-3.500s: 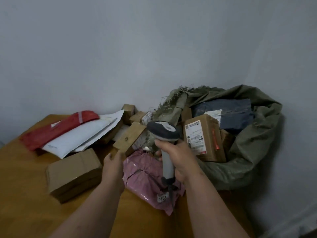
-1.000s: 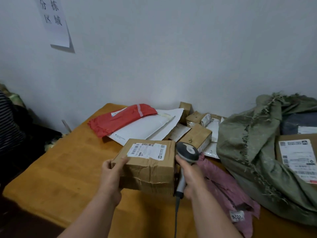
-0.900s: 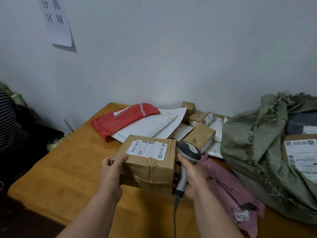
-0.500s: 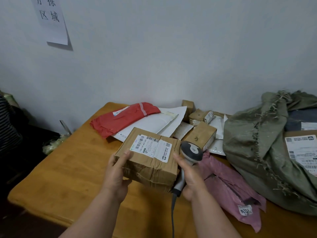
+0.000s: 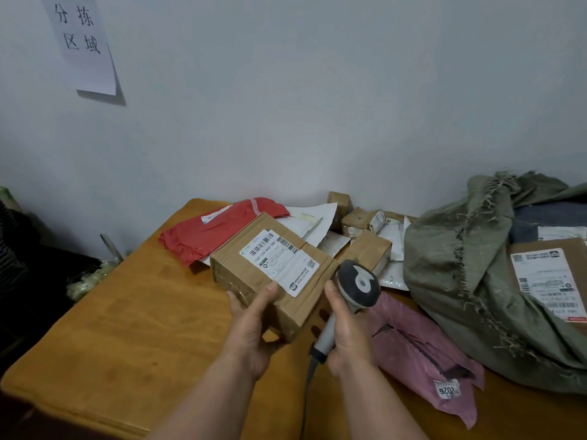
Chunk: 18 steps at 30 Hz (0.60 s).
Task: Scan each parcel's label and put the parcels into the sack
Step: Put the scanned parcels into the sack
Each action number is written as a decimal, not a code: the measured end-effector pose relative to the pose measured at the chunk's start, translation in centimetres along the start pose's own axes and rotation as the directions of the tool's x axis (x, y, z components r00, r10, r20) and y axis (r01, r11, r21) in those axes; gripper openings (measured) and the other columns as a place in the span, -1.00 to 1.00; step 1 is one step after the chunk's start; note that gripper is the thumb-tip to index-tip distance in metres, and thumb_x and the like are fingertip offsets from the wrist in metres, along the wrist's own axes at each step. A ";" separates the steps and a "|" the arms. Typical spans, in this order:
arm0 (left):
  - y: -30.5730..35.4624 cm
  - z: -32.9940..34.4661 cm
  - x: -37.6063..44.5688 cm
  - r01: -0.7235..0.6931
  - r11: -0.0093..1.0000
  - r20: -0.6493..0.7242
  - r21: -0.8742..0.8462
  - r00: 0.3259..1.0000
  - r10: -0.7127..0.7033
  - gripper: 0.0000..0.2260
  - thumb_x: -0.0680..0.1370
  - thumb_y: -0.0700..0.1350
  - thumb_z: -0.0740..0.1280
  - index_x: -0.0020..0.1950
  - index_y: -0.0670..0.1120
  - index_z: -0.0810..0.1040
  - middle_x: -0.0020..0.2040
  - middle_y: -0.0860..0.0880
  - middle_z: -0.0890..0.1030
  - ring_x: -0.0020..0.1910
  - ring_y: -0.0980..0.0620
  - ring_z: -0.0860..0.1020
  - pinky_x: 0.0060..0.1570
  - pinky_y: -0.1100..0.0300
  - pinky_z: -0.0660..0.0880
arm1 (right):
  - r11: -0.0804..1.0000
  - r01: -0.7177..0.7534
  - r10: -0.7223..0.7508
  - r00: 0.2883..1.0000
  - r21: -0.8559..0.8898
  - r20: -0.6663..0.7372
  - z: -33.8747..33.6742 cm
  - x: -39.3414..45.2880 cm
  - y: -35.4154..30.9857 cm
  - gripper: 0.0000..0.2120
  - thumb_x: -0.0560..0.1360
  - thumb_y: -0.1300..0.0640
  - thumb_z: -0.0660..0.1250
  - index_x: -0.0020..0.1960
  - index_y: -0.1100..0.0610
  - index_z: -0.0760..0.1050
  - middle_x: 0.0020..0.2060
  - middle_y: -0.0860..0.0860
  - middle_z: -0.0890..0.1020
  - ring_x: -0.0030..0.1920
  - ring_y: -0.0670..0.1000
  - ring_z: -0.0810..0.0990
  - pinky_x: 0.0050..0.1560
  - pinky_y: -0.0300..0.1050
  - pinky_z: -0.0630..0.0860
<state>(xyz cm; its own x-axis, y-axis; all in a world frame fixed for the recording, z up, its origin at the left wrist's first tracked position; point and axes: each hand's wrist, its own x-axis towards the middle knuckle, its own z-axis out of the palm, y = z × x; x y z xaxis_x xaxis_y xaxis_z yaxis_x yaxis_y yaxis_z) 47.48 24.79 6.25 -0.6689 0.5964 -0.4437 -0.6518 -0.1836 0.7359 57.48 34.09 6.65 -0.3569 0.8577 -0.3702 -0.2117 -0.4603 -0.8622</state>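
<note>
Cardboard box [image 5: 273, 268] up off table [image 5: 133, 319], tilted, white label [image 5: 279, 260] facing up, barcode showing. Left hand [image 5: 251, 325] grips box's near corner, thumb on top edge just below label, fingers curled underneath. Right hand [image 5: 347, 331] wrapped round handle of scanner [image 5: 355, 287], scanner head just right of box, thumb beside it, cord hanging below fist. Pink mailer [image 5: 422, 354] right of right-hand fingers. Green sack [image 5: 460, 274] further right, labelled box inside. Red mailer [image 5: 203, 230] beyond left fingers.
</note>
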 end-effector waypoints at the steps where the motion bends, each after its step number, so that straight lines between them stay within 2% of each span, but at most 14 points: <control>1: 0.4 -0.5 0.2 -0.023 0.999 -0.020 0.033 1.000 0.024 0.17 0.06 0.07 0.63 0.52 0.40 0.05 0.34 -0.02 0.48 0.25 -0.16 0.47 -0.05 -0.29 0.57 | 1.000 0.006 -0.007 0.999 -0.018 -0.046 -0.3 0.1 -0.3 -0.61 0.37 -0.02 0.60 0.13 -0.03 0.55 0.05 0.02 0.69 0.09 0.08 0.65 0.10 0.10 0.61; 3: 0.7 -1.2 0.6 -0.054 0.994 -0.072 0.098 0.996 0.062 0.13 0.16 0.02 0.62 0.54 0.40 0.00 0.36 -0.01 0.48 0.23 -0.12 0.49 0.00 -0.28 0.55 | 0.998 0.043 -0.046 0.995 -0.042 -0.090 -0.9 0.3 -1.1 -0.68 0.40 -0.04 0.58 0.05 -0.03 0.54 -0.05 -0.01 0.67 -0.03 0.02 0.63 -0.15 -0.07 0.57; 5: 0.7 -1.8 1.0 -0.084 0.988 -0.105 0.130 0.990 0.098 0.04 0.31 -0.08 0.59 0.55 0.39 0.00 0.33 0.02 0.52 0.12 -0.04 0.54 -0.01 -0.20 0.55 | 0.992 0.076 -0.082 0.995 -0.101 -0.063 -1.0 0.3 -2.1 -0.67 0.39 -0.06 0.58 0.04 0.03 0.56 -0.13 0.00 0.67 -0.15 -0.01 0.64 -0.25 -0.12 0.54; 8: 0.4 -2.2 1.6 -0.120 0.981 -0.126 0.153 0.982 0.139 -0.01 0.37 -0.15 0.56 0.57 0.35 0.04 0.25 0.08 0.58 0.02 0.02 0.60 -0.15 0.00 0.53 | 0.965 0.119 -0.090 0.987 -0.234 0.130 -0.9 -0.1 -3.9 -0.69 0.40 0.00 0.57 0.03 0.13 0.61 -0.27 0.01 0.67 -0.30 -0.04 0.63 -0.30 -0.13 0.56; 11: 0.3 -2.5 2.0 -0.146 0.978 -0.121 0.152 0.979 0.165 -0.04 0.38 -0.16 0.56 0.56 0.35 0.09 0.24 0.07 0.60 0.04 0.01 0.61 -0.14 0.01 0.53 | 0.933 0.178 -0.060 0.934 -0.311 0.353 -0.9 -0.5 -5.1 -0.78 0.40 0.10 0.57 -0.02 0.15 0.64 -0.34 0.04 0.66 -0.36 -0.01 0.62 -0.32 -0.12 0.57; 15: 0.6 -2.3 2.3 -0.164 0.976 -0.094 0.146 0.980 0.178 -0.06 0.36 -0.16 0.57 0.55 0.34 0.14 0.23 0.07 0.60 0.06 0.01 0.61 -0.16 0.05 0.49 | 0.884 0.211 -0.019 0.908 -0.417 0.419 -0.6 -1.1 -5.4 -0.70 0.27 0.05 0.52 -0.05 0.16 0.63 -0.34 0.06 0.66 -0.37 0.00 0.61 -0.34 -0.12 0.56; 18: 0.6 -2.4 2.4 -0.170 0.976 -0.075 0.137 0.980 0.182 -0.10 0.36 -0.17 0.57 0.55 0.31 0.20 0.24 0.06 0.59 0.08 0.02 0.59 -0.14 0.05 0.47 | 0.855 0.238 -0.008 0.894 -0.461 0.447 -0.4 -1.3 -5.5 -0.70 0.26 0.02 0.48 -0.08 0.16 0.63 -0.35 0.06 0.63 -0.36 0.00 0.59 -0.31 -0.10 0.54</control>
<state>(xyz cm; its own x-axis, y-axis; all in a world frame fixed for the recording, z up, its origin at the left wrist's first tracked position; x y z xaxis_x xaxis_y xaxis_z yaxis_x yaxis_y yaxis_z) 44.64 24.25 4.47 -0.8011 0.4931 -0.3394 -0.4728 -0.1735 0.8639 59.44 35.63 11.73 -0.7243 0.6683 -0.1695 0.1535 -0.0833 -0.9846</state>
